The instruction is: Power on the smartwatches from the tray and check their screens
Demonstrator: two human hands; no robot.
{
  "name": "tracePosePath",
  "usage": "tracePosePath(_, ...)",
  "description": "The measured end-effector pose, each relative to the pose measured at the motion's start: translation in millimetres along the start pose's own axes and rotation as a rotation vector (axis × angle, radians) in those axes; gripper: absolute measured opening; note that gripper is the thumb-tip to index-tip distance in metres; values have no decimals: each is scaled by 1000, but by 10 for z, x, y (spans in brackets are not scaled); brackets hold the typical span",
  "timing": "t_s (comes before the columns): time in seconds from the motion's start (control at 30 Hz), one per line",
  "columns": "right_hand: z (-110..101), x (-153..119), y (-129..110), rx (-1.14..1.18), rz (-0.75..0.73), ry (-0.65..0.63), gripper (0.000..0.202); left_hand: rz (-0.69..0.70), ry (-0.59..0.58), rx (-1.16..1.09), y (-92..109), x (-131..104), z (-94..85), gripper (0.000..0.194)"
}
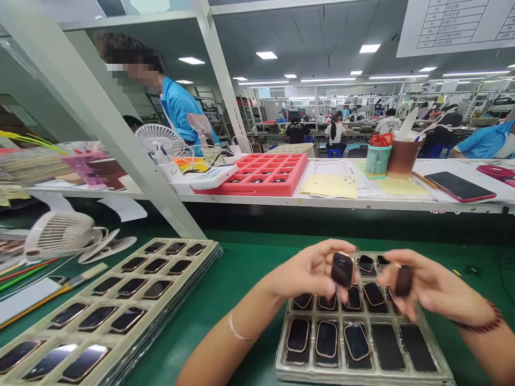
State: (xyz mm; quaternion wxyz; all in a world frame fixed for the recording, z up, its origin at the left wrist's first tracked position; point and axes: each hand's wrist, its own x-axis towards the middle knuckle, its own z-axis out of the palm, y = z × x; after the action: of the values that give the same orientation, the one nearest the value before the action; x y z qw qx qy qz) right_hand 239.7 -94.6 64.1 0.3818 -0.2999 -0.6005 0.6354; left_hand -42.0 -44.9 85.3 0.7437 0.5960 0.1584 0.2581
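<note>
- A left hand pinches a small watch over a clear tray, fingers and thumb clamped at its edges, screen toward the wearer, a grip that likely leaves the glass open to view.
- Beside it, a right hand holds a second watch between bent fingers; motion blur hides exactly where they press. The two watches are apart, both raised above the tray, probably within easy reach of its pockets.
- Below, more watches lie one to a pocket, screens up, presumably so that they do not rub together. Two front pockets at the right show dark padding.
- To the left, a beige tray tops a stack on the green table, its watches in rows of three, seemingly spaced for quick counting.
- On the shelf sit a red tray and a phone, probably raised to free working room, while a person in blue stands beyond.
</note>
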Motion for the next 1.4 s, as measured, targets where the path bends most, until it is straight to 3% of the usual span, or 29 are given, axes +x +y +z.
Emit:
tracePosePath(0.1,-39,292,195,-86,6,96,43,-31,165,132,-235,384,-41,46)
tracePosePath(0.17,-74,443,364,-169,34,191,32,-30,232,170,-444,518,-88,30)
tracePosePath(0.33,-112,538,624,-172,30,220,32,-43,280,180,-736,589,-187,29)
tracePosePath(0.8,-104,516,714,-201,29,200,38,-19,378,217,-811,579,-250,33)
tracePosePath(0.9,-99,507,713,-192,30,237,44,-16,400,228,-823,577,-267,45)
tracePosePath(1.0,-126,503,705,-138,24,269,54,-19,379,167,-839,582,-293,59)
tracePosePath(1.13,-174,508,694,-78,42,292,61,-38,328,145,-859,585,-324,60)
tracePosePath(1.4,-156,503,679,-143,48,221,45,-62,272,112,-876,550,-317,70)
